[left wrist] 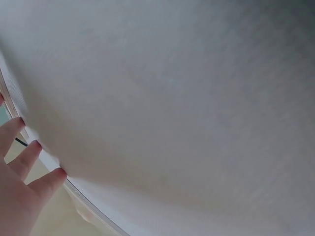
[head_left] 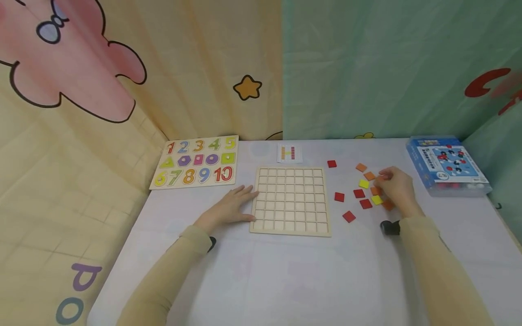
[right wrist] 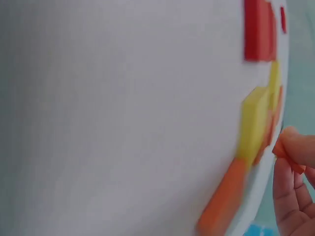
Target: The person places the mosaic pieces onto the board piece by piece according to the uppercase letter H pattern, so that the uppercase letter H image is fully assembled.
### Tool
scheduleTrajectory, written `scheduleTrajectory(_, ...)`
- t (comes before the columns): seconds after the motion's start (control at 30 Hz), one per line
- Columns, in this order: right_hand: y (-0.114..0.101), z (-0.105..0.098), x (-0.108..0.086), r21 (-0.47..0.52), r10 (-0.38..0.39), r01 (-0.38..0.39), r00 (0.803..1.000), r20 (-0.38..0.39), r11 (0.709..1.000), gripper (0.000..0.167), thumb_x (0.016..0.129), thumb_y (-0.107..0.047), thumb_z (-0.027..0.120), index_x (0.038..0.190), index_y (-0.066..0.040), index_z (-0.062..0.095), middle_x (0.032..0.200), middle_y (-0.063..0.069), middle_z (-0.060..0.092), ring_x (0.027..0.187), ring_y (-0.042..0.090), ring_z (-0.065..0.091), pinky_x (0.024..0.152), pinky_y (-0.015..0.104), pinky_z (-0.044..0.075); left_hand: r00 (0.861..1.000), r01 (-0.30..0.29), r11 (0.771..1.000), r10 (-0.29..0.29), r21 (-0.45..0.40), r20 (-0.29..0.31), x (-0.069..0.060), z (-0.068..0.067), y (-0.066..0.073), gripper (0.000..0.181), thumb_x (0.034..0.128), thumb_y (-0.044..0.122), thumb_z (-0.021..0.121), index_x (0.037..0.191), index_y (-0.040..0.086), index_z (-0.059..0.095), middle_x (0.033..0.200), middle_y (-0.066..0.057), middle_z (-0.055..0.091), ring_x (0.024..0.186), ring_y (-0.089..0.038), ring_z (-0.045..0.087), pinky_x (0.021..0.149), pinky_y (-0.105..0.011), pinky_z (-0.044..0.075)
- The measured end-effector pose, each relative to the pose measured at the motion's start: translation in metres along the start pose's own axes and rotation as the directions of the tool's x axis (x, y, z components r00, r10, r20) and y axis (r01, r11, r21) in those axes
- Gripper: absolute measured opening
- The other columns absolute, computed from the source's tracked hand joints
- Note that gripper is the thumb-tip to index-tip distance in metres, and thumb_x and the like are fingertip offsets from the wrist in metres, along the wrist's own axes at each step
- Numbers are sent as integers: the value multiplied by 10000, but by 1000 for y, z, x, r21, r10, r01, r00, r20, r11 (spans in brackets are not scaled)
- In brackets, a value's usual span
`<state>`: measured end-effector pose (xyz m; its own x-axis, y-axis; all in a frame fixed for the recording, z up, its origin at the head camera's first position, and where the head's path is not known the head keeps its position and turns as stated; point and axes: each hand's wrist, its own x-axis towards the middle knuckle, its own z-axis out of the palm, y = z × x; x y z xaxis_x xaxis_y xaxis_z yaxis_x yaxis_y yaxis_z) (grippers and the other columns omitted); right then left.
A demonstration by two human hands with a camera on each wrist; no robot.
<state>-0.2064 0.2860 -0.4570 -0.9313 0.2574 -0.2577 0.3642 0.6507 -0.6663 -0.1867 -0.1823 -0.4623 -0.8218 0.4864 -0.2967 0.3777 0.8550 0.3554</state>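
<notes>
A wooden grid board (head_left: 291, 201) with square cells lies in the middle of the table, its cells bare. Against its left edge my left hand (head_left: 229, 206) rests with fingers spread; the left wrist view also shows this hand (left wrist: 22, 182) with its fingertips apart. Over on the right, my right hand (head_left: 396, 188) is above a loose group of tiles. Between its thumb and fingers it pinches an orange tile (right wrist: 280, 148). Beneath and beside it lie red tiles (head_left: 339, 197), yellow tiles (head_left: 364, 184) and orange tiles (head_left: 360, 167).
A small pattern card (head_left: 290, 154) lies behind the board. To the back left is a number-and-shape puzzle (head_left: 194, 162). A blue clear-sided box (head_left: 448, 165) stands at the back right. Printed curtains (head_left: 346, 68) hang behind the table (head_left: 293, 280).
</notes>
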Motion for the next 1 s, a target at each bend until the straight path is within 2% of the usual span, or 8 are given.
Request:
scheduleTrajectory(0.1,-17,7,-6,50,-51,51,999,3,997,431,983,-212,609,1337,0,484,1251,235,534,1002,342,561,669,220,505,1000,-8,1000,8,-8,-10,1,2,0,868,829,526,734,1546,235,340,1655,-55,191,1531,-355,117,1244,-546,128)
scheduleTrajectory(0.23,-48,30,-11,49,-158,156,987,40,987,364,936,-253,687,1211,-36,590,1149,187,632,946,286,569,679,231,507,1000,-17,1000,17,-10,-8,1,5,-1,882,825,544,727,1550,238,329,1654,-53,190,1528,-359,128,1243,-549,126)
scheduleTrajectory(0.33,-76,57,-12,70,-241,235,966,95,970,329,898,-287,733,1115,-53,653,1071,157,680,925,256,582,702,241,487,1000,-15,1000,15,1,-6,0,6,-1,897,824,553,724,1556,238,312,1655,-51,188,1528,-357,130,1244,-546,124)
scheduleTrajectory(0.43,-105,84,-14,139,-313,292,935,165,946,317,884,-280,750,1084,-45,681,1051,153,699,935,251,610,748,249,486,1000,-7,1000,7,8,-7,-1,3,-1,906,826,549,722,1562,236,296,1656,-43,182,1530,-351,125,1248,-536,120)
scheduleTrajectory(0.6,-143,125,-20,227,-350,298,905,241,927,290,890,-246,743,1095,-47,693,1065,146,708,959,239,620,771,252,494,1000,-9,1000,9,13,-8,-2,-1,-1,907,832,537,722,1565,220,289,1656,-47,184,1529,-358,125,1247,-540,122)
scheduleTrajectory(0.8,-163,159,-20,210,-356,308,900,253,928,223,894,-238,739,1038,-74,693,1036,109,708,900,202,615,757,262,506,999,-41,999,41,27,-12,-1,-2,-1,893,852,530,705,1566,196,285,1652,-67,196,1525,-368,137,1242,-553,131)
scheduleTrajectory(1.0,-169,176,-17,182,-425,390,876,229,903,140,886,-182,742,963,-67,721,973,95,726,884,201,631,819,318,531,999,-32,999,32,24,-15,1,2,-2,905,846,548,701,1571,220,269,1656,-47,183,1532,-344,119,1245,-546,123)
